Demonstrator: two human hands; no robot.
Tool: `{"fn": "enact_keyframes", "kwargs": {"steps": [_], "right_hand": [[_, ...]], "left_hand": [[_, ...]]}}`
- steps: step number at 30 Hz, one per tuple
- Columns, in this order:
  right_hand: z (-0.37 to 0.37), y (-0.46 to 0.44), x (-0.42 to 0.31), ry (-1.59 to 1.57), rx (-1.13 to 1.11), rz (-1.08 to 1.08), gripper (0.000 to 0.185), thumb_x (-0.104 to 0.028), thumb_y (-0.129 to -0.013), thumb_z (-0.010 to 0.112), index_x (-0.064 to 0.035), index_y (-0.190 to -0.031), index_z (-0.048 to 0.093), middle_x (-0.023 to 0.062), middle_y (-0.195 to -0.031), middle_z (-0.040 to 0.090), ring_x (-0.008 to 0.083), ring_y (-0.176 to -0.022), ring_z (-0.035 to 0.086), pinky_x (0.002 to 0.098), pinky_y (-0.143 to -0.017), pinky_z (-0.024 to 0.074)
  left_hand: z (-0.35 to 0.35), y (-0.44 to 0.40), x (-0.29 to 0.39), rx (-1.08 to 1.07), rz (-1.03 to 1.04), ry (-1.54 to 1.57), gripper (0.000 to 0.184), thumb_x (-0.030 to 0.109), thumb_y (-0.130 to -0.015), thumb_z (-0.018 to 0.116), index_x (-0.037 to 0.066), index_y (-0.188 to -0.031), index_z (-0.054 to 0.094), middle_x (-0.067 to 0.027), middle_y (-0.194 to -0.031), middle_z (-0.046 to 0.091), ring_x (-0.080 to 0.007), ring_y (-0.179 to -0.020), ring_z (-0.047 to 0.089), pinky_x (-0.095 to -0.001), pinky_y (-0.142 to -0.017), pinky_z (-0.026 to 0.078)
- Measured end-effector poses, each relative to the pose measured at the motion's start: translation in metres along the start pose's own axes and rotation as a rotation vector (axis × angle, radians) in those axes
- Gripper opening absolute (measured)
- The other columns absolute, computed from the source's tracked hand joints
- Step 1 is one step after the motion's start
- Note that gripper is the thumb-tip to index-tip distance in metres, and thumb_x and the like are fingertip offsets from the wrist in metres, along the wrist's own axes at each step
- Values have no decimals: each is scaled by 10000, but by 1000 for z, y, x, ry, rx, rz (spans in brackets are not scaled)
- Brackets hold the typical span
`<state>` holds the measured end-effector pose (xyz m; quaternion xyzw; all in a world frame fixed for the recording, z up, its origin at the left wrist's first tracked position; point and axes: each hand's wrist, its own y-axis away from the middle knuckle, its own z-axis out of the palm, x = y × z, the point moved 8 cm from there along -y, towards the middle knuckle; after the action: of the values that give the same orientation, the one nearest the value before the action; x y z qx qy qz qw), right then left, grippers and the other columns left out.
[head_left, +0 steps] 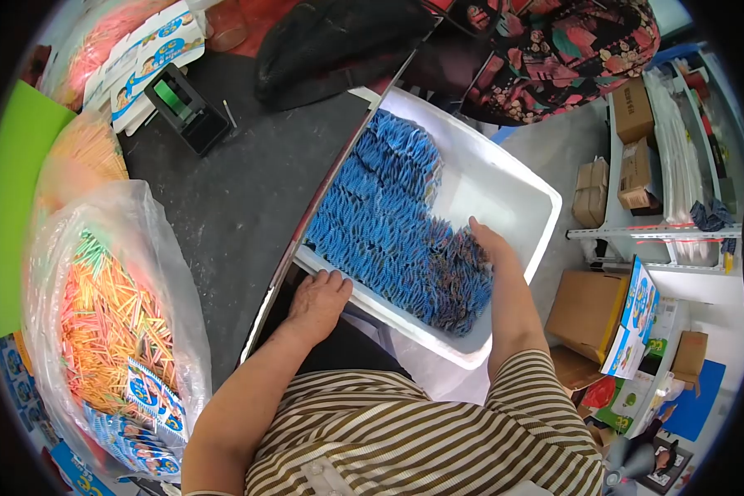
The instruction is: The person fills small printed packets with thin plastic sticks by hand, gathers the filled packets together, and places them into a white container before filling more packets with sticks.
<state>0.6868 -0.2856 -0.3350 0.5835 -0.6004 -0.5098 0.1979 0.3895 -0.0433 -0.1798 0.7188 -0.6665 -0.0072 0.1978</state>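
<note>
A white plastic tub stands at a tilt in front of me. Tightly packed rows of thin blue packets with zigzag edges fill its left and near parts. The far right of its floor is bare. My left hand rests on the near left rim, fingers bent over the edge. Inside the tub, my right hand lies against the right side of the packets, one finger stretched out. Its other fingers are mostly hidden, and I see nothing held there.
A dark table lies left of the tub, bearing a black tape dispenser. A clear bag of coloured sticks and printed packets stands nearer. Beyond the tub is a person in floral clothing. Shelves and cardboard boxes are at right.
</note>
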Motion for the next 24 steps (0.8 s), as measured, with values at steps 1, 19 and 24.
{"fn": "enact_keyframes", "kwargs": {"steps": [1, 19, 24], "right_hand": [[-1, 2, -1, 4, -3, 2, 817, -671, -846, 363, -155, -1452, 182, 126, -1498, 190, 333, -1340, 242, 587, -1032, 199], [-2, 72, -14, 832, 163, 96, 144, -70, -749, 593, 68, -714, 572, 175, -586, 570, 260, -493, 608, 369, -425, 478], [-13, 71, 7, 406, 167, 249, 125, -68, -708, 598, 55, -703, 576, 165, -560, 556, 238, -453, 573, 369, -396, 450]], "left_hand": [[-1, 1, 0, 19, 6, 10, 380, 105, -762, 571, 74, -1140, 548, -84, -1063, 532, -253, -1024, 505, -370, -855, 431], [1, 6, 2, 23, -6, 10, 473, 90, -731, 605, 52, -1194, 514, -107, -1134, 505, -269, -1079, 469, -369, -844, 430], [5, 2, 3, -24, -31, 26, 461, 61, -741, 575, 48, -1197, 508, -116, -1152, 496, -275, -1087, 467, -369, -848, 430]]}}
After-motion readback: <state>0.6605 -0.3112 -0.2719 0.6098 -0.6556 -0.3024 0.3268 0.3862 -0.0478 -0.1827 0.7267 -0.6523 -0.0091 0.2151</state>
